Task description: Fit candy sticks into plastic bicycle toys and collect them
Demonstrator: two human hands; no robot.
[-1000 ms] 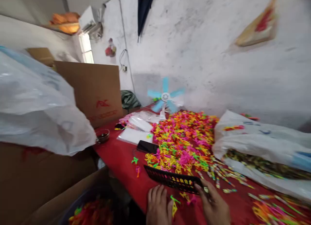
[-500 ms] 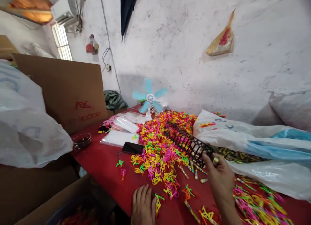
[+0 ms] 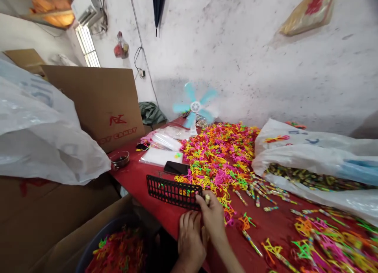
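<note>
One black lattice tray (image 3: 173, 191) clamped in right hand (image 3: 212, 217) fingers; left hand (image 3: 190, 238) fingers uncurled.

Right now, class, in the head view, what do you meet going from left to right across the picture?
white bag → metal bowl → black tray → coloured pile → white sack
</note>
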